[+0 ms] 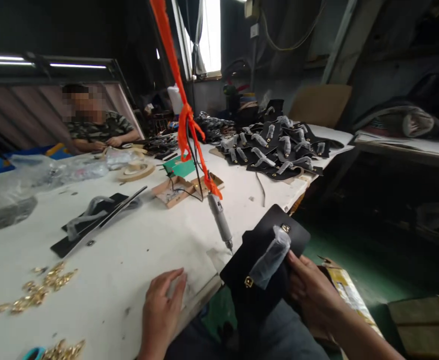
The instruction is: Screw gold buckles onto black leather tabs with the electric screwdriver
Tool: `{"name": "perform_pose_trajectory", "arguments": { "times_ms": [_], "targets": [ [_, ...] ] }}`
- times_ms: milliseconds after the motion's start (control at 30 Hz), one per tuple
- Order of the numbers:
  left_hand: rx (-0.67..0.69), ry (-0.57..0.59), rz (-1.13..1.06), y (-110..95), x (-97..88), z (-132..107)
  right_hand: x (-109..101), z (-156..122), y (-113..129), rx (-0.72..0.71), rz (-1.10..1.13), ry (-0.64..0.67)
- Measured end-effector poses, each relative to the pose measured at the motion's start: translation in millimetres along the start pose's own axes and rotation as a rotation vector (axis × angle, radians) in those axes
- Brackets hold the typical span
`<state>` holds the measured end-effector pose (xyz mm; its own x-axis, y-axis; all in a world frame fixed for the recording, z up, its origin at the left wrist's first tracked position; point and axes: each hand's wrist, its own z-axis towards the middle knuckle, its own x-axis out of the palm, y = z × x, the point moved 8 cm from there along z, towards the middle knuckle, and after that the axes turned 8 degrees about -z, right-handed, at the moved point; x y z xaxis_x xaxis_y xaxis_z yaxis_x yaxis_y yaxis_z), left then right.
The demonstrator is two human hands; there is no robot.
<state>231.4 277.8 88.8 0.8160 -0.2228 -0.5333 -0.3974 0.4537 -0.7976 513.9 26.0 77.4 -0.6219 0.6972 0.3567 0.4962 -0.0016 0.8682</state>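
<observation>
My right hand (pixel 311 292) grips a black leather flap piece (pixel 264 250) with gold fittings and a plastic-wrapped clasp, held just off the table's near edge. My left hand (pixel 163 305) rests on the white table (pixel 129 260), fingers spread and empty. A hanging electric screwdriver (pixel 221 222) dangles between the two hands from an orange cord (pixel 184 115), its tip just above the table edge.
Gold metal fittings (pixel 39 290) lie scattered at the near left. Black strips and wrapped parts (pixel 92 220) lie mid-table. A pile of finished black flaps (pixel 279 147) covers the far right end. A seated person (pixel 95 127) works at the far left. Cardboard boxes (pixel 425 320) stand on the floor.
</observation>
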Motion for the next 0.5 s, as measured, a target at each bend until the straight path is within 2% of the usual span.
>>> {"name": "perform_pose_trajectory", "arguments": {
  "times_ms": [167,400,500],
  "targets": [
    [0.075,-0.011,-0.021,-11.7,-1.6,-3.7,4.0,-4.2,-1.1,0.053,-0.120,0.027],
    [0.148,-0.019,-0.028,-3.3,-0.4,-3.4,-2.0,4.9,18.9,0.044,-0.390,0.133],
    [0.135,-0.027,-0.083,-1.0,-1.3,-3.2,2.3,4.6,24.9,0.040,-0.468,0.184]
  ]
}}
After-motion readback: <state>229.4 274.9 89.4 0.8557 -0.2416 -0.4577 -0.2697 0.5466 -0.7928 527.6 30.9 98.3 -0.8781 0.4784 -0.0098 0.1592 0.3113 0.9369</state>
